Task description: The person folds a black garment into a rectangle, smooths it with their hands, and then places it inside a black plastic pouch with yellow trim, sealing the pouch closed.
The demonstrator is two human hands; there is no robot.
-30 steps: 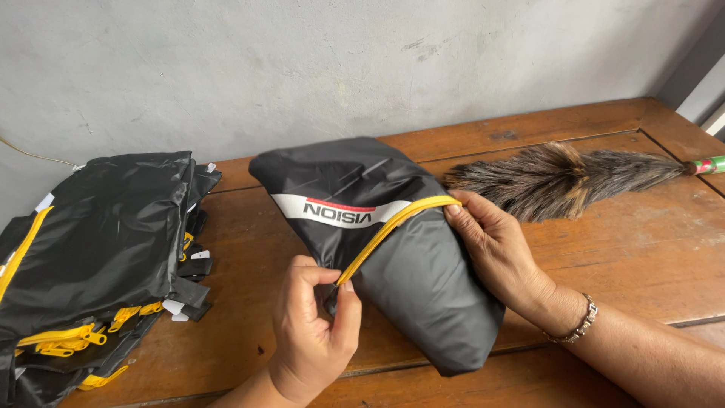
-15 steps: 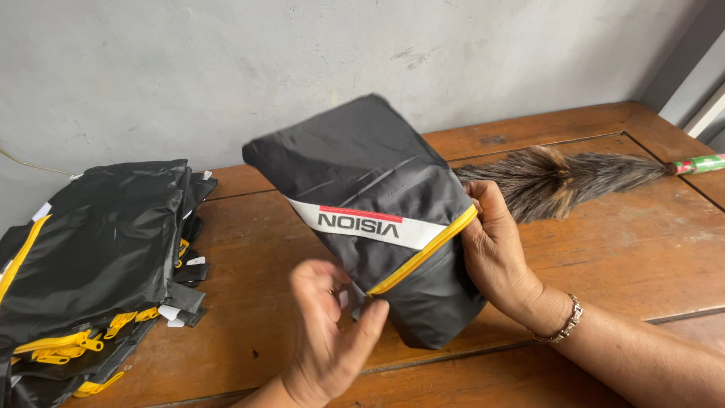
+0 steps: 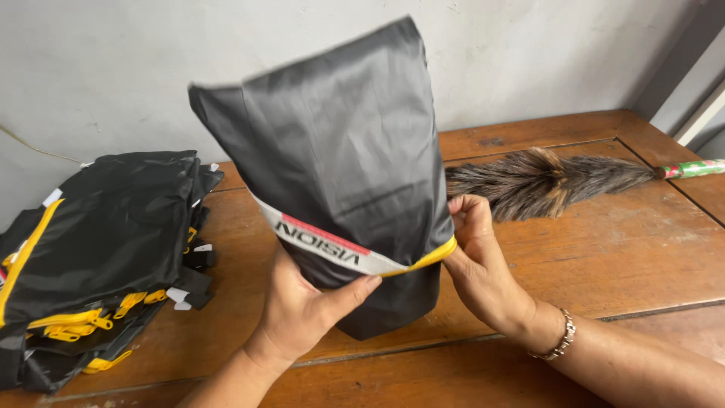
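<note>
The left hand (image 3: 302, 310) grips the lower front of a black fabric bag (image 3: 340, 151), the thumb pressed across the front just under the white band (image 3: 325, 245) that runs round it, the fingers wrapped behind and out of sight. The right hand (image 3: 479, 264) holds the bag's other side, its fingertips curled and pinched on the yellow strip (image 3: 430, 259) where that strip meets the bag's edge; a metal bracelet (image 3: 557, 340) sits on that wrist. Between the two hands the bag stands upright, lifted so that its top rises in front of the pale wall (image 3: 113, 68), while its dark bottom end hangs just above, or perhaps touching, the wooden table (image 3: 619, 257); which of the two cannot be told. The fabric is smooth with a few creases, and the white band carries a red stripe along its upper edge. Behind the right hand a feather duster (image 3: 544, 181) lies flat on the table, its brown feathers near the bag and its green and red handle pointing to the far right edge. Well apart, at the table's left end, lies a stack of black bags with yellow trim (image 3: 98, 257), folded flat.
</note>
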